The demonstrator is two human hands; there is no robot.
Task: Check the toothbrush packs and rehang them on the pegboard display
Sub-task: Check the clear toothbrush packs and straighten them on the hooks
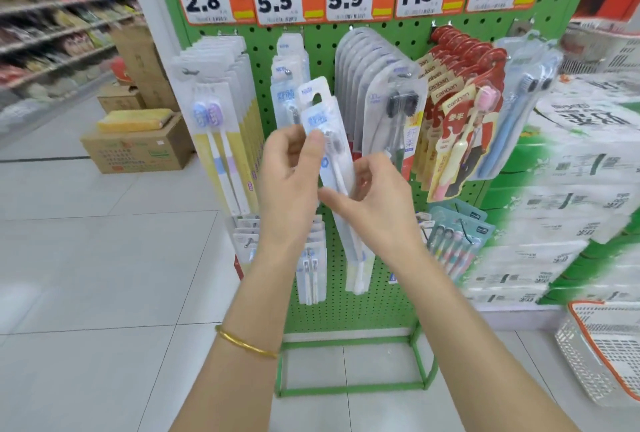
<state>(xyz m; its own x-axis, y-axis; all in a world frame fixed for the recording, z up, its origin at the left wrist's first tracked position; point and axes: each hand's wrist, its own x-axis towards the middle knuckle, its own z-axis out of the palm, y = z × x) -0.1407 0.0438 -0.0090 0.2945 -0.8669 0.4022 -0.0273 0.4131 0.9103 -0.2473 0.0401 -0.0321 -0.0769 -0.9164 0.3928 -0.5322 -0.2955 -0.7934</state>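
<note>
Checking | my left hand point(287, 168) and right hand point(367, 196) both pinch one toothbrush pack point(329, 140) off its hook | most packs hang on the pegboard point(381, 293) | rehanging left

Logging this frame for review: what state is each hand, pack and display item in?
Left hand: gripping the held pack near its top.
Right hand: gripping the held pack lower down.
Held toothbrush pack: off its peg, tilted.
Yellow packs: hanging.
Red packs: hanging, fanned out.
Pegboard: upright.
</note>
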